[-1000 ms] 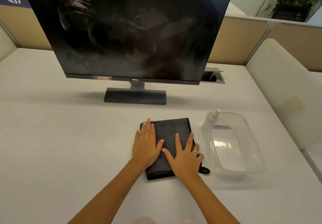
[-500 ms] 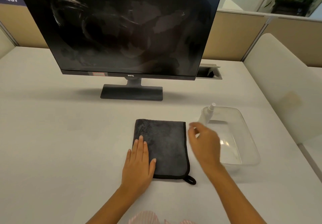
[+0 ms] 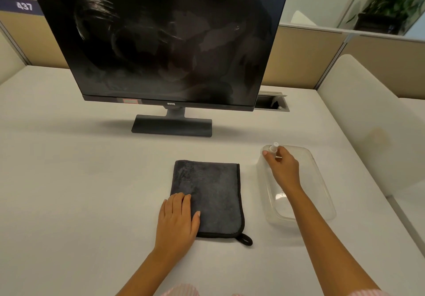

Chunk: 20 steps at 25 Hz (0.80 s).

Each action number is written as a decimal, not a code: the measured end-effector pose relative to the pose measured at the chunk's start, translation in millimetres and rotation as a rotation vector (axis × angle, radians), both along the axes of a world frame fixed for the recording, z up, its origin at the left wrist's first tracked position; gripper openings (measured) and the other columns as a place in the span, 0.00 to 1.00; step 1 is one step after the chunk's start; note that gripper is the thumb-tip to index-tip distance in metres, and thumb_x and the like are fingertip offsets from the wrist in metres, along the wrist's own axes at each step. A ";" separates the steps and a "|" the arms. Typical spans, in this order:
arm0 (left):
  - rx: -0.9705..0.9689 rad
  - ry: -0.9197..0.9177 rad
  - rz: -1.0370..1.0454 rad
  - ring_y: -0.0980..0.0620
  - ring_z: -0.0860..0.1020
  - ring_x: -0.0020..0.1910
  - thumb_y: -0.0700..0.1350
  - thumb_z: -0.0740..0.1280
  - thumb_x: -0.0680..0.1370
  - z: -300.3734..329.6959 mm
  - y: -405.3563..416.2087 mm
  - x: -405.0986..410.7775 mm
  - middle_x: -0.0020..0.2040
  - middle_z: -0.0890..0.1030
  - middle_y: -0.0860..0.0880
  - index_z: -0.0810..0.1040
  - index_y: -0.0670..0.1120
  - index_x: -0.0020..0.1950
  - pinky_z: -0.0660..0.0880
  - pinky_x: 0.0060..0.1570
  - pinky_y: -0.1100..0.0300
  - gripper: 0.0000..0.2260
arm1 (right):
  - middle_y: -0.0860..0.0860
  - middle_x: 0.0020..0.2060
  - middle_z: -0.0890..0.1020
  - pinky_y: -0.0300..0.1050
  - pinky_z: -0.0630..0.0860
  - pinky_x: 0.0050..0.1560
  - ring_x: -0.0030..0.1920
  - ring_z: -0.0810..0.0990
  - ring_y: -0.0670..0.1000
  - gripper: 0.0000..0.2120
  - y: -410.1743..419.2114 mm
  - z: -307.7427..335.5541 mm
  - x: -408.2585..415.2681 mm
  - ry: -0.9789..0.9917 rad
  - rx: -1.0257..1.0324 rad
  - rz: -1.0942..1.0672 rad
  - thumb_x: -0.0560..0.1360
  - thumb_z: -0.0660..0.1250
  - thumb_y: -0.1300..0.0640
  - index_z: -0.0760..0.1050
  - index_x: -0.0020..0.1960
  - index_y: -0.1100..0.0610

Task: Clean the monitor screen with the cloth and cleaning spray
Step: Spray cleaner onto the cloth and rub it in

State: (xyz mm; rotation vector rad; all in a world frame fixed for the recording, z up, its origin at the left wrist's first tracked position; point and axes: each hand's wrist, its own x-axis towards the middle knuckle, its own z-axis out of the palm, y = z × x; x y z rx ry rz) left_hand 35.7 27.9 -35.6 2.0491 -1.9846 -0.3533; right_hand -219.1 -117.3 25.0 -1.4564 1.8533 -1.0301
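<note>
We note the left hand [image 3: 177,217] flat, fingers together, resting on the cloth's [image 3: 213,194] near-left corner on the desk [image 3: 69,180]. Right hand [image 3: 281,165] pinches the spray [image 3: 273,147] in the tub's [image 3: 322,180] far corner, monitor [image 3: 165,42] behind.

Head view, downward over desk [image 3: 69,180]

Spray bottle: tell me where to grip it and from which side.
Grip the spray bottle round its body just below the white nozzle, coming down from above. It stands upright in the far left corner of the clear tub, so the walls block a side approach. The right hand is already there.
</note>
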 end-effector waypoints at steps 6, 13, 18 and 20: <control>-0.023 0.065 -0.023 0.42 0.73 0.63 0.54 0.55 0.78 -1.3 0.6 5.0 0.65 0.74 0.42 0.73 0.41 0.65 0.70 0.62 0.49 0.23 | 0.48 0.42 0.80 0.35 0.72 0.43 0.46 0.80 0.51 0.15 8.5 19.4 -0.7 -0.005 -0.216 -0.149 0.75 0.66 0.47 0.79 0.56 0.56; 0.036 -0.026 -0.153 0.49 0.40 0.76 0.58 0.46 0.81 -12.6 9.3 18.5 0.77 0.43 0.51 0.43 0.49 0.76 0.37 0.71 0.53 0.27 | 0.47 0.51 0.80 0.42 0.79 0.51 0.53 0.80 0.47 0.14 27.6 77.3 31.7 -0.545 -0.237 0.047 0.76 0.63 0.47 0.72 0.61 0.49; 0.087 -0.096 -0.171 0.50 0.32 0.73 0.61 0.41 0.79 -12.7 18.9 24.7 0.74 0.34 0.53 0.35 0.52 0.73 0.31 0.68 0.50 0.27 | 0.52 0.36 0.77 0.51 0.80 0.40 0.35 0.79 0.50 0.11 56.2 58.5 83.8 -1.238 0.161 0.288 0.75 0.62 0.46 0.72 0.55 0.49; 0.080 -0.096 -0.147 0.50 0.32 0.73 0.60 0.42 0.80 -13.8 21.6 24.0 0.75 0.34 0.53 0.37 0.52 0.74 0.33 0.69 0.51 0.27 | 0.52 0.32 0.74 0.41 0.75 0.30 0.28 0.73 0.47 0.12 65.7 46.6 96.2 -1.383 0.304 0.352 0.76 0.60 0.46 0.74 0.54 0.50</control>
